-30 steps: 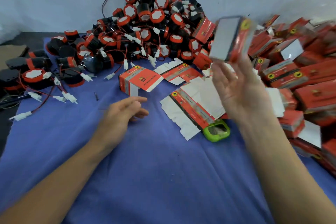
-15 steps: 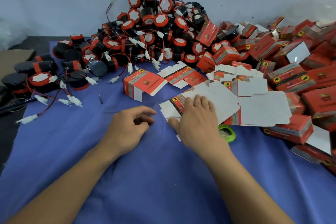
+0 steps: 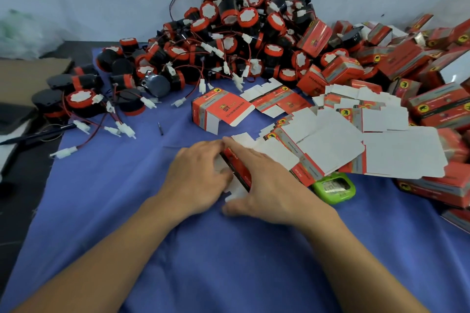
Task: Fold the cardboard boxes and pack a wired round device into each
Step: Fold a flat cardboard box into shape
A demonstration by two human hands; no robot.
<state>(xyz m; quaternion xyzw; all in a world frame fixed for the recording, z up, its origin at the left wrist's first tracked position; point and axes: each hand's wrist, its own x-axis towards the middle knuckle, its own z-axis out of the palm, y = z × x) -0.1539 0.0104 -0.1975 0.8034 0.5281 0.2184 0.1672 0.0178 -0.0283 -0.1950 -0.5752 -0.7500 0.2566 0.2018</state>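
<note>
A flat red-and-white box blank (image 3: pixel 238 173) lies on the blue cloth (image 3: pixel 229 262), held between both hands. My left hand (image 3: pixel 198 180) grips its left edge with curled fingers. My right hand (image 3: pixel 272 185) lies over its right side, thumb hooked at the near edge. A fanned stack of more flat blanks (image 3: pixel 330 145) spreads just right of the hands. One part-folded box (image 3: pixel 218 112) stands beyond the hands with a flap open. The pile of black-and-orange round wired devices (image 3: pixel 241 33) rises at the back against the wall.
Closed red boxes (image 3: pixel 432 109) are heaped along the right side. A green gadget (image 3: pixel 333 188) sits half under the blanks. Loose devices with white plugs (image 3: pixel 122 129) trail off the cloth at the left, next to a brown cardboard sheet (image 3: pixel 25 76). A small dark pin (image 3: pixel 160 132) lies alone.
My right hand let a closed box go toward the right heap, dropped onto the stack of blanks and drew one blank toward me. My left hand moved right to meet it.
</note>
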